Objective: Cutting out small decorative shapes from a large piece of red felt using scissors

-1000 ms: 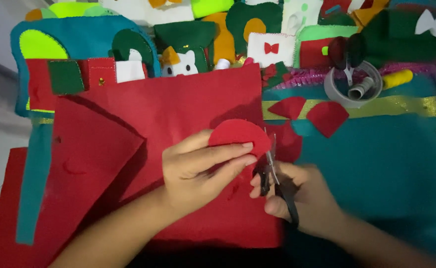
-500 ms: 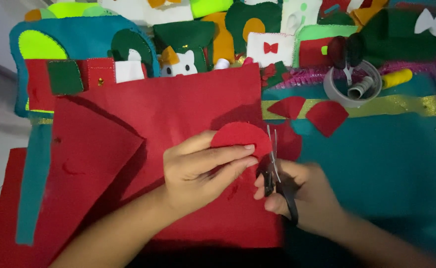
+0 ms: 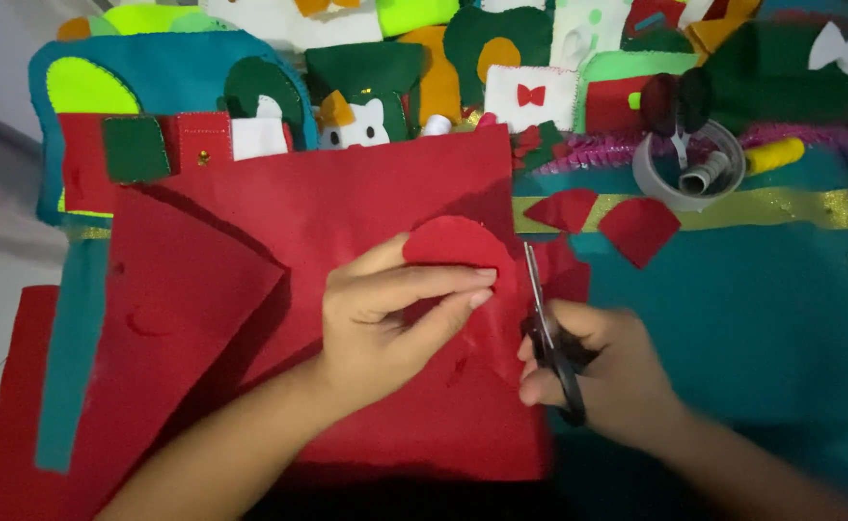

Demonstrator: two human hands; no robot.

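Clearly mid-cut: left hand [image 3: 395,314] pinched a rounded red felt piece [image 3: 458,243] against the large red felt sheet [image 3: 347,212], fingers closed flat on it. Right hand [image 3: 602,371] gripped black-handled scissors [image 3: 545,328], blades pointing up along the piece's right edge, seemingly nearly closed, though blurred. Risked a ragged curve or a nicked fingertip, since the left fingertips lay just beside the blades. Lay near on teal cloth [image 3: 752,309]: two cut red shapes [image 3: 602,217].
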